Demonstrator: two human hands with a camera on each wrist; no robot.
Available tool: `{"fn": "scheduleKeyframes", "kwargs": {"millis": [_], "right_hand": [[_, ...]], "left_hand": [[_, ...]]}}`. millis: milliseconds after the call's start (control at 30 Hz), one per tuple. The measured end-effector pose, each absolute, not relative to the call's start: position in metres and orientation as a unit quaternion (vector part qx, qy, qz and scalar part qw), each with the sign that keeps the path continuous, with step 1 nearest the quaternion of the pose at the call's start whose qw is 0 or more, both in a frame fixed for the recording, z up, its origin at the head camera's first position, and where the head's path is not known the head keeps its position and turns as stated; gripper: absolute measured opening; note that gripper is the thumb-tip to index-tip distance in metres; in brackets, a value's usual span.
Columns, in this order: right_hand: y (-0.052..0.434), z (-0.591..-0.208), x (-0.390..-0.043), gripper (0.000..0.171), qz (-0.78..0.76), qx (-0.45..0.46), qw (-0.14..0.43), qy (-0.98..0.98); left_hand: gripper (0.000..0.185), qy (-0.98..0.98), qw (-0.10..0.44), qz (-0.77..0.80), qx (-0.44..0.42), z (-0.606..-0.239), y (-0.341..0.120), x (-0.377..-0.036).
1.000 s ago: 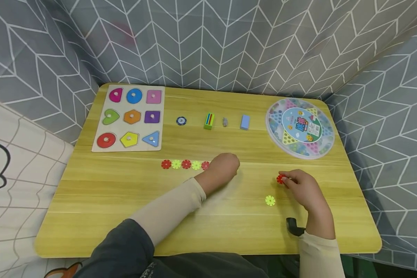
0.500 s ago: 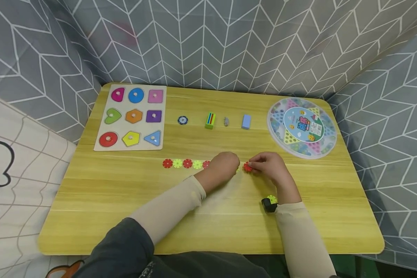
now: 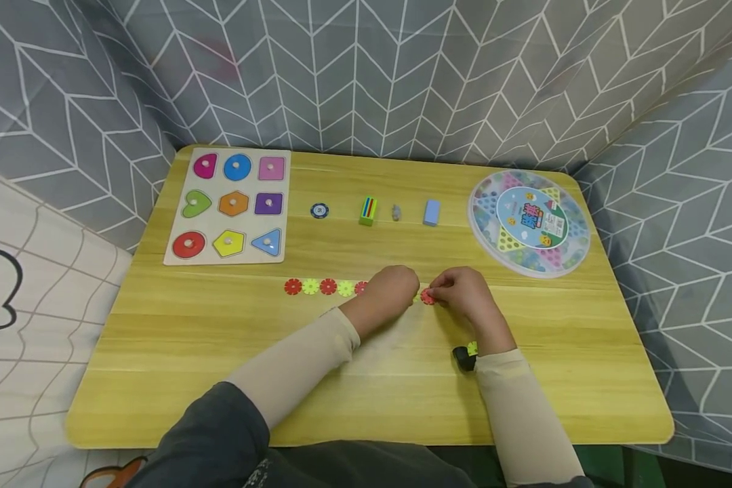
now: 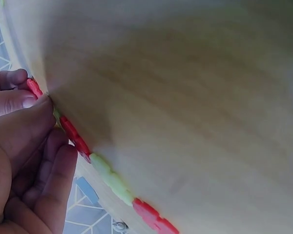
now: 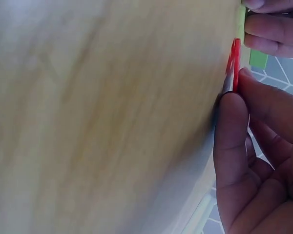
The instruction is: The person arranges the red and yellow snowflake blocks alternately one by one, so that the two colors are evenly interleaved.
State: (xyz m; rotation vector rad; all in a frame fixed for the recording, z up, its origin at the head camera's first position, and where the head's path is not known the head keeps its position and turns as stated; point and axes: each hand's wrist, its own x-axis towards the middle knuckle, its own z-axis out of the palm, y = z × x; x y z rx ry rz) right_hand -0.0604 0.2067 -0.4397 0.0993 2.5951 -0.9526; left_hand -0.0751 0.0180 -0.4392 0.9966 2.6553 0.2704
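A row of interlocking notched plastic discs [image 3: 328, 287], red alternating with yellow-green, runs along the table in the head view. My left hand [image 3: 390, 291] covers part of it and pinches the yellow-green disc [image 5: 241, 22] at its right end. Between thumb and fingertips, my right hand [image 3: 463, 295] holds a red notched disc [image 3: 427, 296] right at that end. The right wrist view shows this red disc standing edge-on, close to the yellow-green one. Another yellow-green disc [image 3: 472, 348] lies on the table, partly hidden by the right wrist and its black camera [image 3: 463, 359].
A shape puzzle board [image 3: 227, 207] lies at the back left of the wooden table [image 3: 250, 393]. Behind the row are a blue-and-white round chip [image 3: 320, 211], a striped green block [image 3: 368, 211], a small grey figure [image 3: 396, 213] and a blue block [image 3: 431, 213]. A round game box [image 3: 529, 224] sits back right.
My right hand has brought the red disc leftward from the right side of the table to the row's end. The left hand has stayed in place on the row.
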Motion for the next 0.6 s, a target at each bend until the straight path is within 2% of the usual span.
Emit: {"fn": "scheduleKeyframes", "kwargs": {"millis": [433,600], "right_hand": [[0.206,-0.435,-0.06,0.014,-0.326,0.043,0.185,0.926],[0.216,-0.42,-0.053,0.016,-0.319,0.031,0.16,0.934]], "left_hand": [[0.008,0.923,0.133,0.073,0.354,-0.439,0.018,-0.074],[0.013,0.922,0.137,0.078,0.352,-0.439,0.018,-0.07]]}}
